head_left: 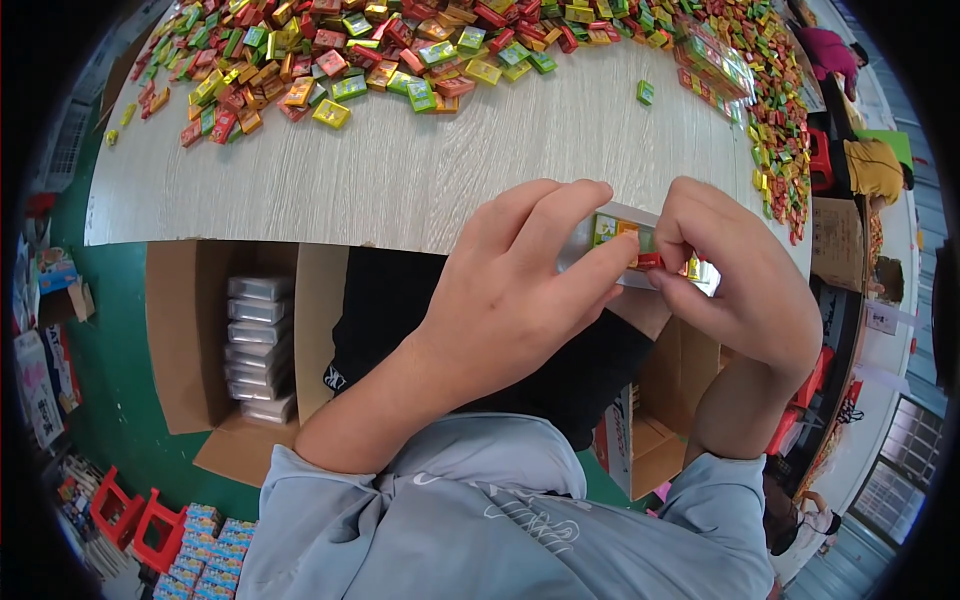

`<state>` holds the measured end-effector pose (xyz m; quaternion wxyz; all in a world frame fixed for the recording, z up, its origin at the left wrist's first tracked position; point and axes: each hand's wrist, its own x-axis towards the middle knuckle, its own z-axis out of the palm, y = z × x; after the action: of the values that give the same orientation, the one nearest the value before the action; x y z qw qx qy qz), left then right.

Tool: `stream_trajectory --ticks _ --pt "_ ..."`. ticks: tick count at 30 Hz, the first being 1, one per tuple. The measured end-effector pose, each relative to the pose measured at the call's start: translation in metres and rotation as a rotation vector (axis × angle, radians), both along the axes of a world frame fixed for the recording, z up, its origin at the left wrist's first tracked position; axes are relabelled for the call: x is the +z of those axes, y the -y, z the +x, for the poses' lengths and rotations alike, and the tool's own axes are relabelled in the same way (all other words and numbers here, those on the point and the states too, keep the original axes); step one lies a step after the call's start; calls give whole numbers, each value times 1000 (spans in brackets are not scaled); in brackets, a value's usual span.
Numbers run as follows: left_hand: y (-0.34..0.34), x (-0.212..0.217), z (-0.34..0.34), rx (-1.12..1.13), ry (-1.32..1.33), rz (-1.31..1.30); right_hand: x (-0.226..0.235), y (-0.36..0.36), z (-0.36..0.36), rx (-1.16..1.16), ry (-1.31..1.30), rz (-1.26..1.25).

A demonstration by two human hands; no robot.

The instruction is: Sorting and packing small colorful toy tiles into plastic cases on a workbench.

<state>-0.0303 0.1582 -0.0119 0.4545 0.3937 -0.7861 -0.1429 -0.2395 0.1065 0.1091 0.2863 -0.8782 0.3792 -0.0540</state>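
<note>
Left hand (525,260) is overlapping case (642,213) at 2 o'clock, fingers apart, index touching packs (605,229), likely steadying; right hand (738,275) is covering its right end, fingers curled, can't tell either grip. Pile (400,55) is sitting at 12, likely for reach.

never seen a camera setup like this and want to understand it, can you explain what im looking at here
There's no machine: these are a person's bare hands, the left hand and the right hand. The one picture comes from a fisheye camera worn on the head, looking down, so straight edges look bent. On the pale table lies a big heap of small colourful packets. Both hands are at a see-through container with similar packets inside; which hand grips it is hard to tell. Below stands an open cardboard box with stacked clear cases.
</note>
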Motion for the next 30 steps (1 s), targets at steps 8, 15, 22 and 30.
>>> stream_trajectory --ticks 8,15,22,30 --pt "4 3 2 -37 12 8 9 -2 -16 36 75 -56" --pt "5 12 5 17 -3 -155 4 -20 -63 -204 212 -53" --pt "11 42 -24 -27 442 -214 -6 -35 -78 -263 232 -51" --pt "17 43 -16 -133 418 -77 -6 -40 -75 -232 262 -85"
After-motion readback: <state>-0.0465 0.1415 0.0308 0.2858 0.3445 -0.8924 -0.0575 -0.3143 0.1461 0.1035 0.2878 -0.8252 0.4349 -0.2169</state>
